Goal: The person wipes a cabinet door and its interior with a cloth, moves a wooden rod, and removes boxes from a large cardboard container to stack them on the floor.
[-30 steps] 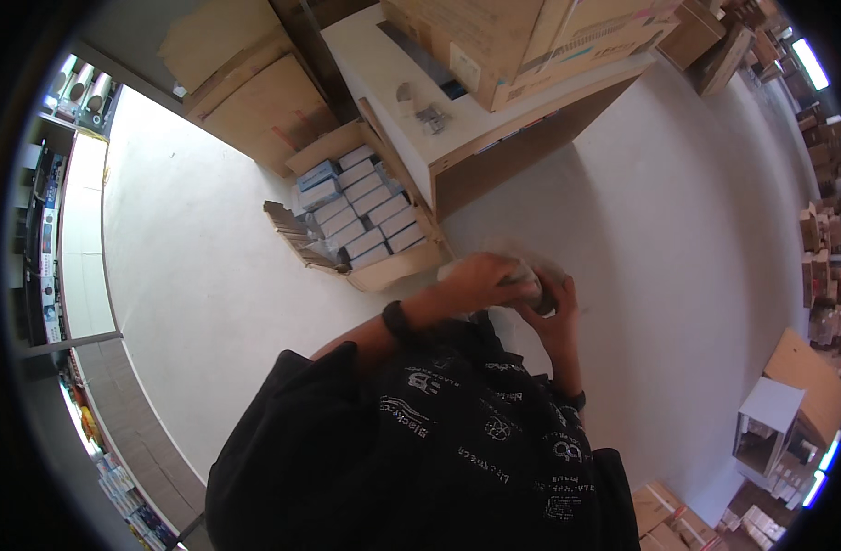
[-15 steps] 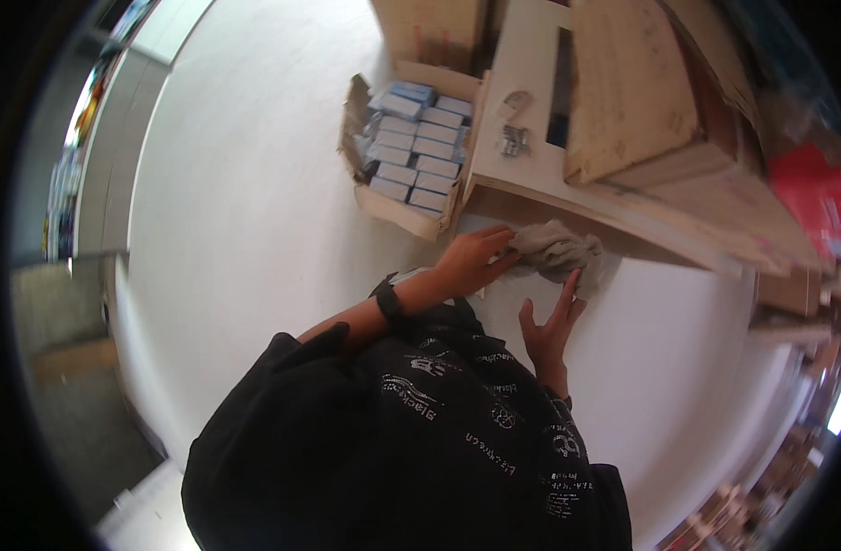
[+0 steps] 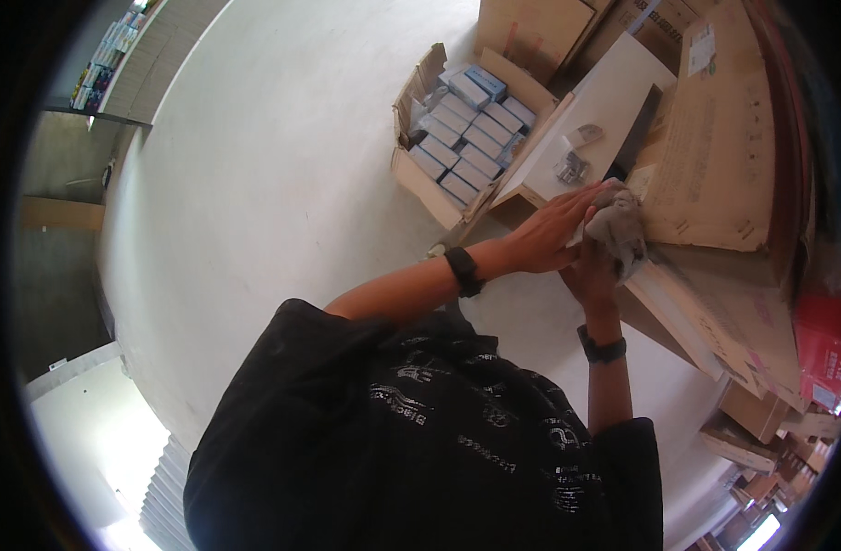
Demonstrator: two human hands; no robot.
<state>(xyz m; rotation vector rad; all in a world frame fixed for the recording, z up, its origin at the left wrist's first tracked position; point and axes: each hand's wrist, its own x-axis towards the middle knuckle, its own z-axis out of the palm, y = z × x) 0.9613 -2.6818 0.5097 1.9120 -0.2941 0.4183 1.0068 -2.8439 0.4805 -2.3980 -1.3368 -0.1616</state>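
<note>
A crumpled grey-beige cloth is bunched up at the near edge of a pale wooden table, against a large cardboard box. My left hand reaches in from the left, its fingers laid long over the cloth and gripping its left side. From below, my right hand is closed around the cloth's lower part, its fingers partly hidden by the folds. The two hands nearly touch. On the table top, just beyond the cloth, lie some small metal parts and a pale flat piece.
Left of the table, an open carton holds several small white-and-blue boxes. More cardboard stands behind it. Something red is at the far right, above stacked cartons. A shelf of goods is at upper left.
Both hands and the cloth have moved up and right, from below the table edge to beside the large box. My right hand, earlier spread at the cloth, has closed on it. The view has turned.
</note>
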